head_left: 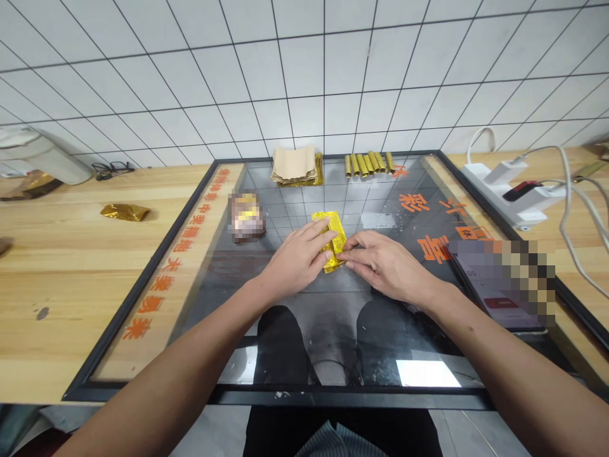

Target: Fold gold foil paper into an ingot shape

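The gold foil sheet point(339, 238) lies on the glass panel point(328, 324), nearer to the body than the paper stack point(294, 166). Its long axis runs roughly toward this stack. Both hands touch it: left hand point(295, 257), fingers loosely spread, on its left; right hand point(384, 263) pinches its near right edge.

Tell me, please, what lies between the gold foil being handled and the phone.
The right hand and forearm, with orange characters on the glass beside them, lie between the gold foil and the phone in the head view.
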Action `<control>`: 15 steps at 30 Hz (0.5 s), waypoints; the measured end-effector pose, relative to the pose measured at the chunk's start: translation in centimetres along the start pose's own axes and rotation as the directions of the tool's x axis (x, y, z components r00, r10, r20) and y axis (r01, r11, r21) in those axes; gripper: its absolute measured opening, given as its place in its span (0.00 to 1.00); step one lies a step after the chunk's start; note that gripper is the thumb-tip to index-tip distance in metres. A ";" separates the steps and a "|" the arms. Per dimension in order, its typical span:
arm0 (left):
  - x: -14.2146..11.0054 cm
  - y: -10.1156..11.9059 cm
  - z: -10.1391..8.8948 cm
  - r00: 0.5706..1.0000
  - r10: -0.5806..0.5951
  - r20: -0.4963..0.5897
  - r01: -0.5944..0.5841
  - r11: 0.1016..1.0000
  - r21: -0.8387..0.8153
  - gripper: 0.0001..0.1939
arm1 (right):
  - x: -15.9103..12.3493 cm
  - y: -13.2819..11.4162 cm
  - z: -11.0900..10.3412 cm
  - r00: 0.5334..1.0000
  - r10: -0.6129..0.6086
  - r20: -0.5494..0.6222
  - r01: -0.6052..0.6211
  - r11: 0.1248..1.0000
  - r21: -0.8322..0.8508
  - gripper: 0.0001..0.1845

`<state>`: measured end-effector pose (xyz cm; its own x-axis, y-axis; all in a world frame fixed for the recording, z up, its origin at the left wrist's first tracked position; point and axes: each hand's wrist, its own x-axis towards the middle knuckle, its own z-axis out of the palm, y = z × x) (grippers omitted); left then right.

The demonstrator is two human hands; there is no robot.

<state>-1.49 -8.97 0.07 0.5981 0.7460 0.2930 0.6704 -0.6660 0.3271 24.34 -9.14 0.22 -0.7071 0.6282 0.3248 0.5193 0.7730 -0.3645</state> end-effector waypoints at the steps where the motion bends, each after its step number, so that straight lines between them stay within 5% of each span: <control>1: 0.0 0.2 -0.4 1.000 0.010 -0.006 -0.010 1.000 -0.008 0.18 | 0.0 0.0 0.0 1.000 0.002 -0.004 -0.002 1.000 0.002 0.16; 8: -0.3 1.6 -2.9 0.989 0.037 0.143 -0.045 0.997 0.056 0.14 | 0.1 -0.1 0.3 0.999 0.023 -0.027 -0.023 1.000 0.013 0.15; 15: -0.3 2.1 -2.6 0.965 0.006 0.261 -0.049 0.986 0.162 0.11 | 0.1 -0.1 0.5 0.999 0.018 -0.049 -0.017 1.000 0.016 0.14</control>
<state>-1.42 -10.55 3.01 0.6957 0.7166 0.0500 0.7022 -0.6931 0.1626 23.98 -9.14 -0.13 -0.6731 0.6454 0.3610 0.5237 0.7607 -0.3835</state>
